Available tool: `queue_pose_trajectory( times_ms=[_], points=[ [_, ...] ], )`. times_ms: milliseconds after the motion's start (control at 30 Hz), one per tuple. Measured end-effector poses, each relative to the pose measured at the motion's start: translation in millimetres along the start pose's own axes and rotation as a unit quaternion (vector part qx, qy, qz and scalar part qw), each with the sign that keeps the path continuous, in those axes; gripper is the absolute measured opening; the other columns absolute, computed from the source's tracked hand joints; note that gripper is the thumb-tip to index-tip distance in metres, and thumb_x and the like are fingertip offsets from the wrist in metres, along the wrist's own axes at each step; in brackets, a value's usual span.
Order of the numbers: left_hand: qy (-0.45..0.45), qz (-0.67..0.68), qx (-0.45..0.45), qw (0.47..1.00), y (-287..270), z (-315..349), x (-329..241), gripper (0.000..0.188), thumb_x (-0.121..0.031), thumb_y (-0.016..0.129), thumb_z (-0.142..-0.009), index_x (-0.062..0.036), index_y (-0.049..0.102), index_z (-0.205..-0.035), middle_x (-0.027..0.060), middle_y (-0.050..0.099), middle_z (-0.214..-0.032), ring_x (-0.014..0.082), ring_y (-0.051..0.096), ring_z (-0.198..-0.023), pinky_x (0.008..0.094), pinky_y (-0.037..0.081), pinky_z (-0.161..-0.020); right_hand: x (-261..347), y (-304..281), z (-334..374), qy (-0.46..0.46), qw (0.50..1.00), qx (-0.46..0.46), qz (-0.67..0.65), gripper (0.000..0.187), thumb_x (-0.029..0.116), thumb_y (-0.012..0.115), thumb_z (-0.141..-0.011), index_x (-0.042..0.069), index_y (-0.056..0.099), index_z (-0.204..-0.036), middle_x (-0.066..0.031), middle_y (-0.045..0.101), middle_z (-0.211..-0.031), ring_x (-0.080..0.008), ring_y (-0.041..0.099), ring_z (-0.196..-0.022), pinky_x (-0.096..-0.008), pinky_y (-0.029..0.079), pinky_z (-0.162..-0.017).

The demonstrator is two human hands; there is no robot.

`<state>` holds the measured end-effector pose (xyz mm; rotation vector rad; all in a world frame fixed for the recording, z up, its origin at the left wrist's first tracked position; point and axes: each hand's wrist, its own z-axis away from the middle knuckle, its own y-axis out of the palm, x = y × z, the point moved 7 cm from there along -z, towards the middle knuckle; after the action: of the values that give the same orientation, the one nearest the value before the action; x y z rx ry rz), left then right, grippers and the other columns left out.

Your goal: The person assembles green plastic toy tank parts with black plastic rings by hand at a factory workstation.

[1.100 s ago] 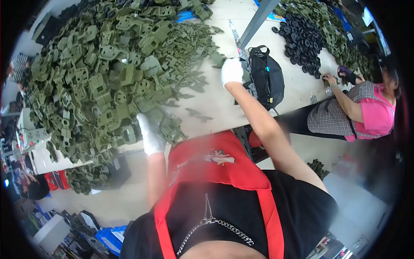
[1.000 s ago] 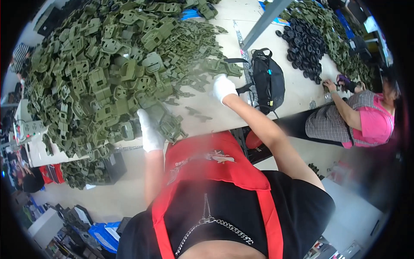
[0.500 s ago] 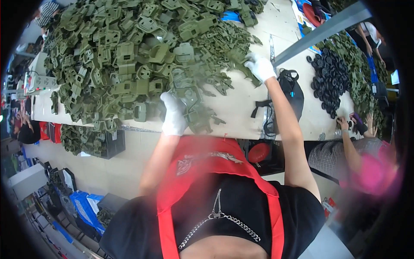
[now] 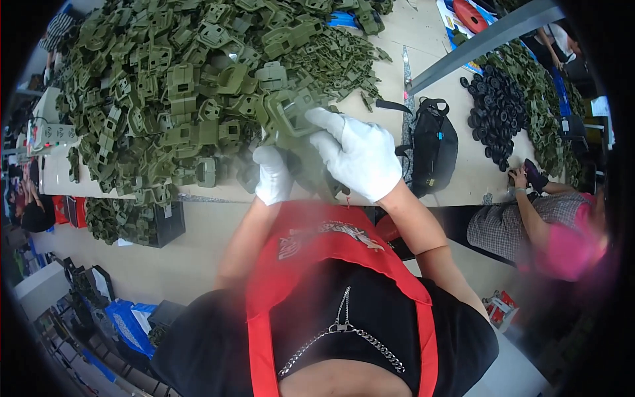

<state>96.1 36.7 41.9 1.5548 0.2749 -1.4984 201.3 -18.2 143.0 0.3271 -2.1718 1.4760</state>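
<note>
Two-handed work at centre frame

A pale table (image 4: pixel 391 86) spans the upper frame. Across its upper left spreads a heap of green plastic parts (image 4: pixel 178 86); at upper right lie a pile of black wheels (image 4: pixel 499 112) and a black backpack (image 4: pixel 433 155). The gloved right hand (image 4: pixel 360 155), centre, has bent fingers against a blurred green piece (image 4: pixel 296 140) near the table's lower edge; whether it grips cannot be told. The smaller-looking left hand (image 4: pixel 273 175) grasps the piece's left side. The step looks like two-handed handling; the next move probably calls for a steady left hold and careful right-hand finger placement.
</note>
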Motion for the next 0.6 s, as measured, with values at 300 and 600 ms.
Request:
queue_pose_trajectory(
  times_ms=[300, 600],
  points=[
    [0.072, 0.114, -0.018, 0.991, 6, -16, -11, 0.074, -0.045, 0.084, -0.066, -0.0052, 0.054, -0.121, 0.0015, 0.062, -0.104, 0.0099, 0.06, -0.085, 0.0203, 0.048, -0.069, 0, -11, -25, -0.022, 0.994, -0.093, -0.055, 0.02, 0.012, 0.065, -0.077, 0.01, 0.066, -0.097, -0.0123, 0.067, -0.079, -0.0277, 0.066, -0.068, -0.0345, 0.053, -0.064],
    [0.086, 0.145, 0.056, 0.984, 10, -22, -13, 0.08, -0.048, 0.073, -0.078, -0.0099, 0.038, -0.14, 0.0061, 0.049, -0.135, 0.0208, 0.049, -0.121, 0.0389, 0.039, -0.105, 2, -11, -37, -0.011, 0.998, -0.059, -0.006, 0.02, 0.019, 0.065, -0.078, 0.012, 0.066, -0.097, -0.0105, 0.066, -0.073, -0.0279, 0.066, -0.066, -0.0354, 0.053, -0.061]
  ],
)
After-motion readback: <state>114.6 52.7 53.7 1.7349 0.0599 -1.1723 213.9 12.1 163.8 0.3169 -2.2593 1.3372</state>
